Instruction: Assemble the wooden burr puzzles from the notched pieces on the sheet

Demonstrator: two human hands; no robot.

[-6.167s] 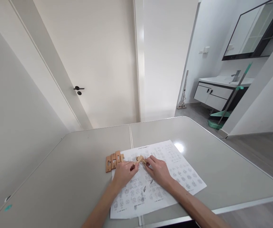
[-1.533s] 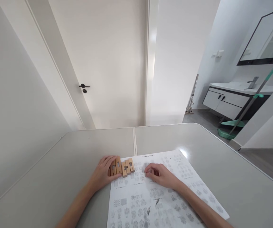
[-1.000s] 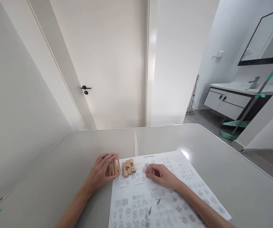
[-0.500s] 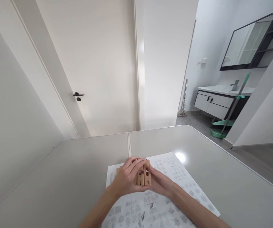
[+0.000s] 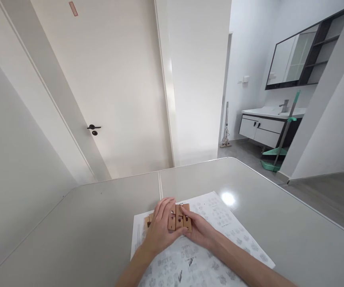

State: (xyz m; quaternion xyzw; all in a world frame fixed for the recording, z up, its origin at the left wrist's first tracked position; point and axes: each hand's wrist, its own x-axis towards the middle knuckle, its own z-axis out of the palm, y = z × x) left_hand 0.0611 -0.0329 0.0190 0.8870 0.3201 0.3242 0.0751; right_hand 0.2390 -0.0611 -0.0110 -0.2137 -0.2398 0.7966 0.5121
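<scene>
Three light-brown slotted wooden puzzle pieces [image 5: 179,218] lie side by side between my hands, with cutouts and small dark marks on their faces. My left hand [image 5: 159,228] arches over their left side, fingers along the far end and thumb at the near edge. From the right, my right hand [image 5: 201,230] grips the rightmost piece, its thumb on the top face. Left of my left hand, more wooden pieces [image 5: 148,220] show on the paper, partly covered by that hand. Under everything is a printed white sheet [image 5: 225,235] with grey diagrams.
The pale table [image 5: 100,231] has a seam [image 5: 160,185] running away from me. Behind it stand a closed door [image 5: 124,91] with a black handle [image 5: 93,127]. At the right are a washbasin cabinet [image 5: 261,129], a mop [image 5: 226,127] and a green dustpan [image 5: 270,165].
Three pieces now show between my hands, where two with handwritten numbers showed before. My right thumb has come over onto the top face. The camera view has shifted slightly.
</scene>
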